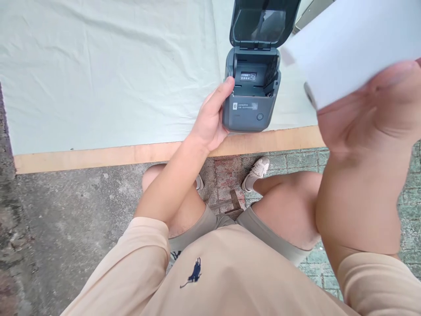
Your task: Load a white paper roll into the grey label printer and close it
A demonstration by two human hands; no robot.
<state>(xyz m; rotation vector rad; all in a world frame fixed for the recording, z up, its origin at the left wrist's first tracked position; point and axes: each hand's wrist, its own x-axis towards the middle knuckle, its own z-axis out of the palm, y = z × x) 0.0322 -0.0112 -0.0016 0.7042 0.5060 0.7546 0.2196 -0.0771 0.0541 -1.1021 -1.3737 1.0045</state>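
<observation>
A dark grey label printer (245,112) is at the near edge of the table, its hinged lid (263,26) raised. Its inner bay has a small printed label at the back and holds no roll. My left hand (212,114) grips the printer's left side, with the thumb on the rim by the bay. Close to the camera, my right hand (371,103) is closed around a roll of white labels (357,44), whose loose end sticks out to the left. The roll is up and to the right of the printer, apart from it. Most right fingers are hidden.
A pale cloth (108,79) with creases covers the table, whose wooden edge (98,157) runs along the front. Behind the roll, part of a greyish object (311,15) shows. My knees are below the table edge, over a paved floor (292,161).
</observation>
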